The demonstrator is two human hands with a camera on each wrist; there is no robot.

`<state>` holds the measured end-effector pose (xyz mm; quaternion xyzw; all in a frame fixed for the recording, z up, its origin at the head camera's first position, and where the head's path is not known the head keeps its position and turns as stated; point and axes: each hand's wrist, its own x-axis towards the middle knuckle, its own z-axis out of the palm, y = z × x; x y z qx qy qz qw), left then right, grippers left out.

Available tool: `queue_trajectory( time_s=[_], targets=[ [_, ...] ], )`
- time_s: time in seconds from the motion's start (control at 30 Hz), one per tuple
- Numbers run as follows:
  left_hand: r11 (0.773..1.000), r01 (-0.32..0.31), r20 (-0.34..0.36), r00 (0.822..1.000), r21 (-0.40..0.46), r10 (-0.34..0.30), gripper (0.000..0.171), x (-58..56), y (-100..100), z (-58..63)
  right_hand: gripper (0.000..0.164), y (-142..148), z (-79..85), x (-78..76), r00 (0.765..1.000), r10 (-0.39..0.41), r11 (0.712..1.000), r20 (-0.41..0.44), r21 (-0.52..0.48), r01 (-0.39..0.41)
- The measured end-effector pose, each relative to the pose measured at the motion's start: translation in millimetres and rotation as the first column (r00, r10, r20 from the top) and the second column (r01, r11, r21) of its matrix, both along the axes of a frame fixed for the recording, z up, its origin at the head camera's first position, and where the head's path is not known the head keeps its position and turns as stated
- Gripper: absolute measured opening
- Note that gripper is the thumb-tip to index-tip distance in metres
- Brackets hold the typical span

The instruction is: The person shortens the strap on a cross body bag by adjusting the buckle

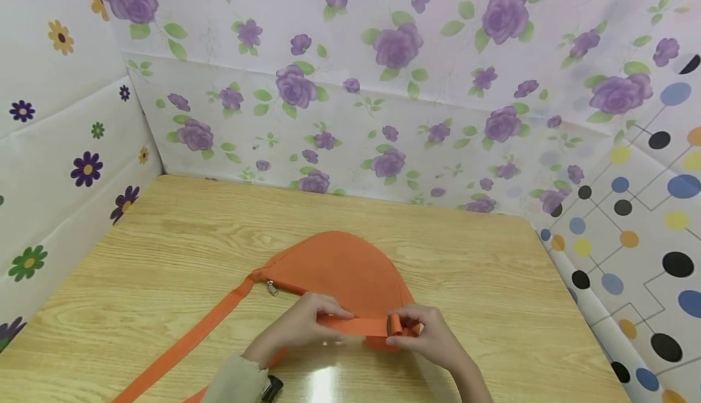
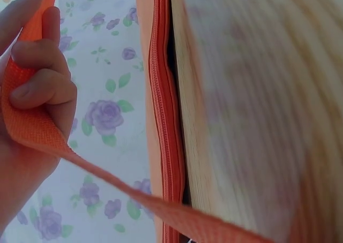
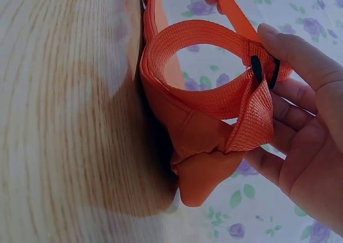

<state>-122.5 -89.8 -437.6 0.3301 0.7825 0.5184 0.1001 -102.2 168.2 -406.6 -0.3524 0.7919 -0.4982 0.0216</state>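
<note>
An orange half-moon bag (image 1: 342,269) lies on the wooden table, its zipper (image 2: 161,93) along the near edge with a metal pull (image 1: 272,288) at the left end. My left hand (image 1: 304,324) grips the orange webbing strap (image 1: 358,326), which wraps round its curled fingers in the left wrist view. At the bag's right end, my right hand (image 1: 429,333) pinches the strap at a dark slider buckle (image 3: 258,69) between thumb and fingers. The webbing makes a loop (image 3: 193,29) beside the buckle, and a stretch of strap runs taut between both hands.
The strap's other length (image 1: 186,342) runs from the bag's left corner to the table's near left. A black buckle piece (image 1: 271,389) shows beside the left sleeve (image 1: 235,380). Patterned sheets (image 1: 350,111) stand along the back and both sides of the wooden table (image 1: 465,257).
</note>
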Motion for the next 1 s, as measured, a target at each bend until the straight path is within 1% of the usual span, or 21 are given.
queue_trajectory(
  time_s=[0.33,0.5,0.6,0.8,1.0],
  targets=[
    [1.000,-0.004,0.010,1.000,0.009,0.003,0.033,0.3,-4,1.1,0.024,3,-3.3,-1.1,1.000,0.003,1.000,-0.016,-0.014,-0.003],
    [1.000,-0.003,-0.005,1.000,0.016,0.003,0.035,0.4,-8,1.5,0.029,10,-20.5,-6.5,1.000,-0.009,1.000,-0.026,0.002,0.009],
    [1.000,-0.006,0.006,1.000,0.011,0.006,0.035,0.3,-10,2.4,0.030,13,-27.8,-9.4,1.000,-0.020,1.000,-0.022,0.020,0.021],
    [1.000,-0.014,0.028,1.000,-0.004,0.014,0.033,0.3,-16,2.3,0.030,14,-28.3,-10.0,0.999,-0.030,0.999,-0.018,0.038,0.031],
    [1.000,-0.023,0.053,0.998,-0.020,0.024,0.033,0.9,-20,3.2,0.030,15,-24.8,-8.7,0.999,-0.051,0.996,0.007,0.070,0.050]
  ],
)
